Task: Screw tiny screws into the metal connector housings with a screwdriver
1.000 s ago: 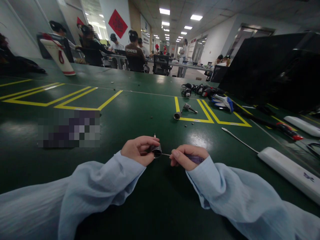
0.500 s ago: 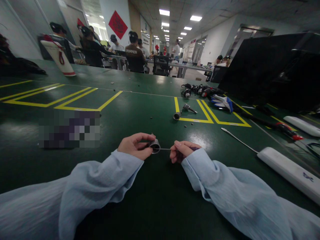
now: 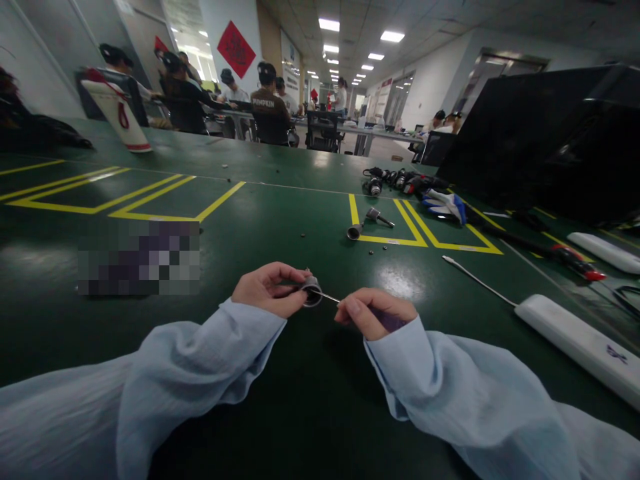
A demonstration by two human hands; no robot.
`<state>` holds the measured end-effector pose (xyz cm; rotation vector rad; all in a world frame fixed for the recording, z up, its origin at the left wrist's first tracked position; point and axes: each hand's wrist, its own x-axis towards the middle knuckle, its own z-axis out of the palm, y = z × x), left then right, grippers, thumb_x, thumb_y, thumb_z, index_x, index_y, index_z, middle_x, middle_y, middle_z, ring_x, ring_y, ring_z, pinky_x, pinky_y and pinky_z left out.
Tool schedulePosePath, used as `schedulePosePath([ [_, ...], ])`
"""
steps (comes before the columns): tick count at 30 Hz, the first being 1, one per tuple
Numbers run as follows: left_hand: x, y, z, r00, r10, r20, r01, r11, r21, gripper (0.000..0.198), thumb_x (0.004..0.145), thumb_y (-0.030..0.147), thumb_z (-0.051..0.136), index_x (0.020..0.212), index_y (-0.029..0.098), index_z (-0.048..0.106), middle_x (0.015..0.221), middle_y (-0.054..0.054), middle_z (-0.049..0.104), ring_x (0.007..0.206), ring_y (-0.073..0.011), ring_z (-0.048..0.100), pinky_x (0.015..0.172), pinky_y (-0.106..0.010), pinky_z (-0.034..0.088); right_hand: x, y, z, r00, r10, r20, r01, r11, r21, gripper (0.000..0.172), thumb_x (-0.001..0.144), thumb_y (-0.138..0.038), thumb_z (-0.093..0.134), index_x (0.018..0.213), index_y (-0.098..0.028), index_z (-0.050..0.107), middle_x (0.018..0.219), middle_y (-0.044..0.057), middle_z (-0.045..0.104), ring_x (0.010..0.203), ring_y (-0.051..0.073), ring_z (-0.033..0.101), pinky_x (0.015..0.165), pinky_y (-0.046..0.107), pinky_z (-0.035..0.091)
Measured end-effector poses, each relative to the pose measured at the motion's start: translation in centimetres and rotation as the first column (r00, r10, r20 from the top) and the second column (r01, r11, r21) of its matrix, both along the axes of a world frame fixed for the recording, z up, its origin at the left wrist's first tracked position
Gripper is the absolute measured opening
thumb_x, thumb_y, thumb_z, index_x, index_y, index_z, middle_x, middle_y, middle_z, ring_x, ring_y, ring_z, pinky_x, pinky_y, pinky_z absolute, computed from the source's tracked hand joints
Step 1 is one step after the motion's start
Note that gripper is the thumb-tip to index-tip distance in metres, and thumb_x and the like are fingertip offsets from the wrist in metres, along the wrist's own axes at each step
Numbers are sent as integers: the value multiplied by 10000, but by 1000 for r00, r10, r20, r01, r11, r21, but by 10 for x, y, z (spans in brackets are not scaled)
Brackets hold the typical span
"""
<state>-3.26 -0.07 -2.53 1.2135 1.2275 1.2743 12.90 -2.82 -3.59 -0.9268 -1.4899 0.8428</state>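
Note:
My left hand (image 3: 267,291) is closed round a small grey metal cylinder (image 3: 312,292), held just above the green table (image 3: 280,220). My right hand (image 3: 373,312) pinches a thin screwdriver with a purple handle (image 3: 395,322). Its slim shaft (image 3: 326,297) points left, with the tip in the cylinder's open end. Both forearms are in light blue sleeves.
Two small metal parts (image 3: 367,221) lie on yellow floor-style markings ahead. Further right are dark tools (image 3: 395,179), a blue and white glove (image 3: 445,203), a red-handled tool (image 3: 575,260) and white power strips (image 3: 580,340). A black monitor (image 3: 540,133) stands at right. Several people sit at the far tables.
My right hand has shifted slightly down and toward me, tilting the screwdriver shaft. My left hand keeps its grip on the cylinder in about the same place.

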Motion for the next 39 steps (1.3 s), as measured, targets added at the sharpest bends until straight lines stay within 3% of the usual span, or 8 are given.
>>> schedulePosePath([
  [3,0,-1,-2,1000,-12,22,12,1000,19,203,475,98,686,623,115,547,778,-65,680,722,-224,656,746,-377,544,-1,1,-3,992,-49,118,25,980,196,143,731,-227,545,633,-169,631,564,22,638,509,104,573,511,231,451],
  [7,2,-2,-3,1000,-5,29,3,999,46,176,487,86,673,581,114,526,781,-71,681,698,-210,660,702,-336,559,-2,3,-6,969,-107,221,7,912,410,139,733,-181,519,626,-170,608,540,11,624,498,93,554,516,225,444],
  [12,4,-3,-3,998,11,54,-16,996,84,152,485,66,652,570,113,536,768,-67,683,674,-194,662,658,-281,567,0,3,-5,951,-136,279,-42,834,549,109,727,-141,512,647,-152,586,537,8,608,500,84,544,517,211,434],
  [18,5,-3,-6,999,5,52,-10,995,103,144,486,73,652,569,110,541,773,-69,678,671,-180,662,642,-246,564,1,2,-3,925,-146,351,-91,812,577,96,731,-134,512,658,-148,573,548,10,607,513,81,545,536,206,434],
  [25,3,-5,-4,999,10,48,-16,991,131,135,505,68,617,540,127,501,744,-70,680,654,-189,660,621,-279,569,2,-7,12,864,-124,489,-192,816,545,90,734,-105,510,681,-127,580,581,42,640,544,106,575,553,228,472],
  [39,5,-6,-4,999,-7,47,-1,986,168,130,519,49,601,539,132,503,738,-51,679,644,-162,658,611,-244,566,2,-5,13,859,-122,497,-222,786,577,81,720,-86,520,685,-108,590,582,59,650,540,120,587,540,241,483],
])
